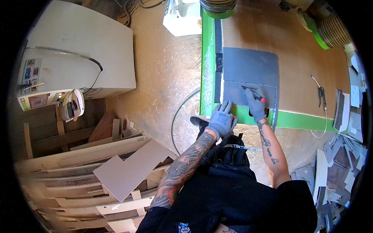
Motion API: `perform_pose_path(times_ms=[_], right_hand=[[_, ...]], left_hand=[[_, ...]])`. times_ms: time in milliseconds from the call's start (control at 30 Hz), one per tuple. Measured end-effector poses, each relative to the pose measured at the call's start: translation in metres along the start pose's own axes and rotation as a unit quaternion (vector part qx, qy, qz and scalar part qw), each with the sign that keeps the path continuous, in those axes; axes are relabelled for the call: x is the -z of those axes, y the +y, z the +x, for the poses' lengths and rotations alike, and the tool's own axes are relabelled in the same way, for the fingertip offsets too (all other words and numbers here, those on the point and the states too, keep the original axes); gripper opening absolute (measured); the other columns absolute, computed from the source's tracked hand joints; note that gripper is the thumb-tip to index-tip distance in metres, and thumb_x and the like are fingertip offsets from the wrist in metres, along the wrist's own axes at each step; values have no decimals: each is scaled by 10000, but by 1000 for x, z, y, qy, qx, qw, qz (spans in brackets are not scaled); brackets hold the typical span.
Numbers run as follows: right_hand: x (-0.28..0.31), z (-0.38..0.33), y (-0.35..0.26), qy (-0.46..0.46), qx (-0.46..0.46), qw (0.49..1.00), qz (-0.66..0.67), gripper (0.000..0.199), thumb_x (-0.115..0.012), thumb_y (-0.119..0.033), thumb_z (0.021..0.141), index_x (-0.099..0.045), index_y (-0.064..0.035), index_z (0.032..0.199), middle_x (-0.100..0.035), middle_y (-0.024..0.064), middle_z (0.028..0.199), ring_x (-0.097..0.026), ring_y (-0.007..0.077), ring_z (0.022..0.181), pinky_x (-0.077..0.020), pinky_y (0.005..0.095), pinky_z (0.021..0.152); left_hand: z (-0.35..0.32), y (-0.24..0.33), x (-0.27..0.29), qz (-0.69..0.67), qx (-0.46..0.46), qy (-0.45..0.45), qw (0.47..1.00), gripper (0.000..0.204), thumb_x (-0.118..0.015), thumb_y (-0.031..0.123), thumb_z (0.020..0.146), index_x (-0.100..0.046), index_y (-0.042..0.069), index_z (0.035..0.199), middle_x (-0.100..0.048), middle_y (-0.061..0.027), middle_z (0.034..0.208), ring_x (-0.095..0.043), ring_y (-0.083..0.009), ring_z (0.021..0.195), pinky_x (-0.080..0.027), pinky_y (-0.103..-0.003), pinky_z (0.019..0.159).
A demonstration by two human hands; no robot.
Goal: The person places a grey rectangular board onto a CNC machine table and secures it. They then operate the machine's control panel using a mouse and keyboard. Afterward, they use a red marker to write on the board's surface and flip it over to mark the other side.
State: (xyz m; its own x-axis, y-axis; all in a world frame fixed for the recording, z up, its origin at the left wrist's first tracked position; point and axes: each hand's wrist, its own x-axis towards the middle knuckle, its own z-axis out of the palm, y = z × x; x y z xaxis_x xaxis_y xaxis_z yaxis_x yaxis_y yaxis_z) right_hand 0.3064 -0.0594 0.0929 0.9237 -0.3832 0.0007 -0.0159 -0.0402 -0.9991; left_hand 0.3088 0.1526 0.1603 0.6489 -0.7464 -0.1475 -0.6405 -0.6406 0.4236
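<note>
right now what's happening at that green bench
A person in grey gloves stands at the green-edged workbench, bent over a flat dark grey rectangular panel. The left hand lies flat on the panel's near edge. The right hand holds a dark marker with a red end, its tip on the panel. An air blow gun with a thin hose lies further right.
</note>
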Motion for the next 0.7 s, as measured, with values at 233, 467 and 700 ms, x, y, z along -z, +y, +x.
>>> perform_pose_path(times_ms=[233,467,700], right_hand=[[-69,-18,16,-191,-104,974,60,294,-669,-104,978,-660,-22,1260,-715,35,1101,-656,114,975,-557,307,850],[-4,-12,-15,6,-63,998,-9,190,-685,-142,974,-712,-65,1146,-720,11,1064,-642,82,920,-543,282,812],[-9,-3,-45,-94,-23,990,-104,192,-702,-147,931,-725,-85,1111,-733,47,1032,-671,122,911,-535,323,839]], left_hand=[[-13,-12,-7,-17,-43,31,998,425,-593,409,968,-767,24,929,-578,-246,1375,-519,-401,1297,-332,-515,1166],[-62,-25,15,-67,3,68,995,333,-650,335,942,-711,26,833,-530,-217,1478,-473,-390,1395,-364,-529,1151],[-21,-9,1,-40,-9,39,998,421,-574,405,982,-745,27,915,-452,-269,1548,-384,-413,1462,-271,-534,1215]])
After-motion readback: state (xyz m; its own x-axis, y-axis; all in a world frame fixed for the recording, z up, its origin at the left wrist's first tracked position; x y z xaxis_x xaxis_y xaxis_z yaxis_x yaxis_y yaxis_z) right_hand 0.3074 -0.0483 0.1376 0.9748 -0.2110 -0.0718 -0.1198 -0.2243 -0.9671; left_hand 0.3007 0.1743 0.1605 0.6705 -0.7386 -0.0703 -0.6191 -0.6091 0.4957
